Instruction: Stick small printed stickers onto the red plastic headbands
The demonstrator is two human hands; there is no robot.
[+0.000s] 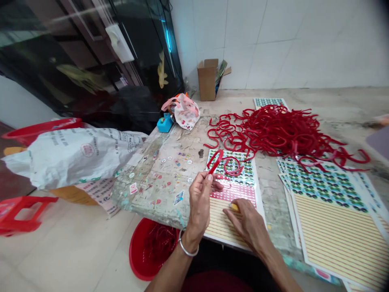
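My left hand (pixel 200 194), with a silver bangle on its wrist, pinches a glossy red curved band (pixel 216 162) between thumb and fingers. The band points up and away from me, over a printed sticker sheet (pixel 231 227). Low above the same sheet is my right hand (pixel 247 221), its fingers curled around a small yellow object (pixel 235 207) that is mostly hidden. Another red band (pixel 232 167) lies curled on the sheet's blue-green printed part. Below that part run a pink dotted strip and yellow striped rows.
A big heap of red bands (pixel 279 129) covers the table's far right. More sticker sheets (pixel 337 227) lie at right. A red basket (pixel 136 255) of bands stands below the table edge. A cardboard box (pixel 207 83), pink-handled bag (pixel 186 113) and blue container (pixel 164 125) stand behind.
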